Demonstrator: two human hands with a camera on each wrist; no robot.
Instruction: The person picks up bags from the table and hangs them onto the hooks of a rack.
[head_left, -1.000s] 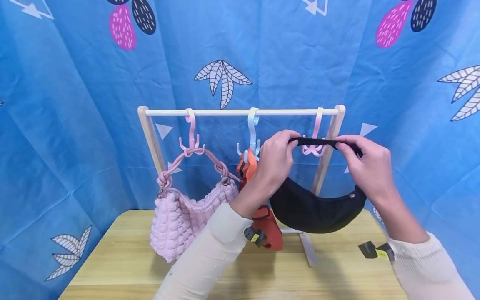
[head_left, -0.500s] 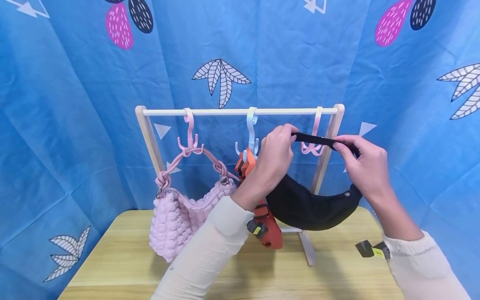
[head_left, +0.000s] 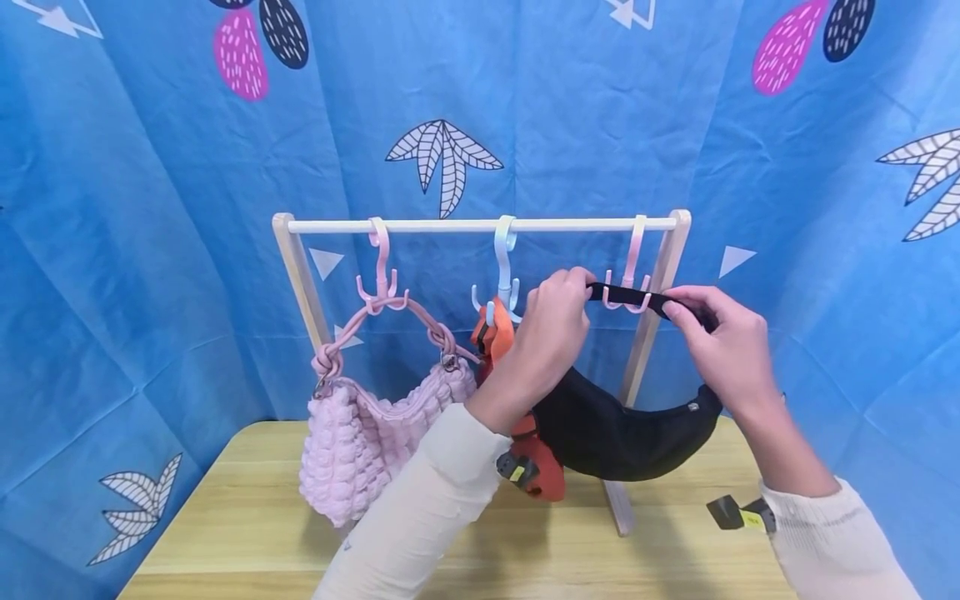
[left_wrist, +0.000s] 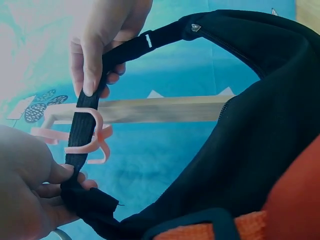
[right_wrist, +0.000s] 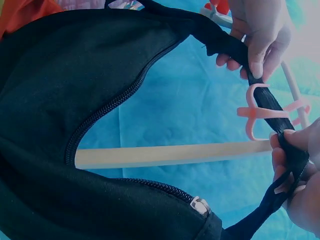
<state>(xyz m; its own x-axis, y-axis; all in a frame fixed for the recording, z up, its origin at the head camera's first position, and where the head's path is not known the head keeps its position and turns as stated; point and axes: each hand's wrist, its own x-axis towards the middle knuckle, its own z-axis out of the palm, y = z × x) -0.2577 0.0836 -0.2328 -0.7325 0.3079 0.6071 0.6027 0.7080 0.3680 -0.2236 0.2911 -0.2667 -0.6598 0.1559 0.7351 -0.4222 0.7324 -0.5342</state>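
Observation:
A black zippered crossbody bag (head_left: 622, 437) hangs below both hands by its strap (head_left: 624, 295). My left hand (head_left: 553, 329) pinches the strap's left part between thumb and fingers, and my right hand (head_left: 723, 346) pinches it farther right. Between them the strap runs across the right-hand pink hook (head_left: 634, 250), behind its front prongs. In the left wrist view the pink prongs (left_wrist: 92, 145) curl around the strap. The right wrist view shows the bag's zipper (right_wrist: 107, 107) and a metal pull (right_wrist: 200, 205). My left wrist partly covers an orange-red bag (head_left: 542, 471).
A white rail (head_left: 450, 226) on a wooden stand (head_left: 300, 279) carries the hooks. A puffy pink bag (head_left: 375, 433) hangs from the left pink hook (head_left: 382, 258), the orange-red one from a blue hook (head_left: 502, 258). Below is a wooden table (head_left: 240, 500); behind, a blue curtain (head_left: 600, 108).
Both hands have lowered the strap slightly. It passed in front of or above the right pink hook's prongs before, and now lies behind the front prongs. The bag hangs a little lower.

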